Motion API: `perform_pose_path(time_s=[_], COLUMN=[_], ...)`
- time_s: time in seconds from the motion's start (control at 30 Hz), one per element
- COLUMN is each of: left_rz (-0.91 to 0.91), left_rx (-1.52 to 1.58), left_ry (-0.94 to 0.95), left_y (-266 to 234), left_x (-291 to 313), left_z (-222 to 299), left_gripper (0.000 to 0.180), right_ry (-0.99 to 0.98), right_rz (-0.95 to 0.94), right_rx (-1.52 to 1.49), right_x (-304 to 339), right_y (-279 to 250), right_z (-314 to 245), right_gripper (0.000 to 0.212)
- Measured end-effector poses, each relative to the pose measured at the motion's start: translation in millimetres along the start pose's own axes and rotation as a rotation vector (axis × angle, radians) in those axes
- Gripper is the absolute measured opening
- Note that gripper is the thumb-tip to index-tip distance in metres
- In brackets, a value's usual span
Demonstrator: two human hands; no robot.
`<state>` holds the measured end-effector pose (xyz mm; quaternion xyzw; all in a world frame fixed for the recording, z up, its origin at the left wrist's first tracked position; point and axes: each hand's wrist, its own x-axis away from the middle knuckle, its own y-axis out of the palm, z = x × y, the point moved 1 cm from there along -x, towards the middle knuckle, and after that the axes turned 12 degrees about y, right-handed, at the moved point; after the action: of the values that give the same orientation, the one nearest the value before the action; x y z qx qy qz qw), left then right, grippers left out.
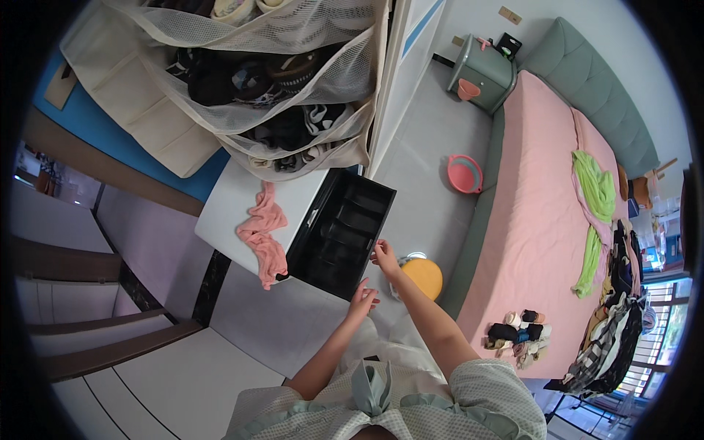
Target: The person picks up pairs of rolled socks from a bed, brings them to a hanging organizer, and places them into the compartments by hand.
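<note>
A black drawer (334, 265) with dividers inside juts out beside a white cabinet top (220, 213), and nothing shows in its compartments. My right hand (383, 254) is at the drawer's outer edge, fingers bent around its rim. Lower along the same edge, my left hand (364, 297) has its fingers apart near the drawer's corner; whether it touches is hard to see. A crumpled pink cloth (264, 231) lies on the white top, its lower end hanging over the edge next to the drawer.
A cream hanging organizer (172, 139) with mesh pockets of dark socks or shoes overhangs the cabinet. Right of me stand a yellow-topped stool (422, 280), a pink basin (464, 174) and a bed (513, 220) holding rolled cloth items (521, 334) and piled clothes (609, 337).
</note>
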<state>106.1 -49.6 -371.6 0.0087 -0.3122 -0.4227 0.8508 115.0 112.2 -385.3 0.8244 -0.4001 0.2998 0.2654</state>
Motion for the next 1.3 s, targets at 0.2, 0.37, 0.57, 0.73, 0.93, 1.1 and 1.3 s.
perform_pose_path(time_s=[0.2,0.37,0.57,0.73,0.93,1.1,1.3], left_rz=[-0.005,-0.03,-0.032,-0.037,-0.108,-0.096,-0.182], left_rx=[-0.063,-0.086,-0.119,-0.138,-0.124,-0.164,-0.205], left_ry=[-0.015,-0.019,-0.069,-0.096,-0.084,-0.072,-0.05], left_y=[3.2,-2.3,-6.0,-3.0,5.2,10.3,24.0], left_x=[-0.4,-0.8,5.0,4.8,1.1,2.2,-4.1], left_z=[0.9,-3.5,0.2,7.9,18.4,29.2,38.8], left_gripper=[0.058,0.058,0.055,0.052,0.052,0.051,0.047], right_ry=[0.001,0.021,0.029,-0.005,-0.022,0.059,-0.009], right_rz=[-0.021,-0.052,-0.065,-0.079,-0.079,-0.113,0.047], right_rx=[0.039,0.102,0.079,0.1,0.125,0.102,0.035], right_x=[3.2,6.2,10.2,10.6,12.3,25.1,49.7], right_y=[-4.8,-4.8,-6.8,-12.4,-19.6,-24.5,-64.0], right_z=[0.0,-2.7,3.1,5.2,-0.3,-6.9,-6.7], right_gripper=[0.023,0.026,0.027,0.026,0.029,0.037,0.037])
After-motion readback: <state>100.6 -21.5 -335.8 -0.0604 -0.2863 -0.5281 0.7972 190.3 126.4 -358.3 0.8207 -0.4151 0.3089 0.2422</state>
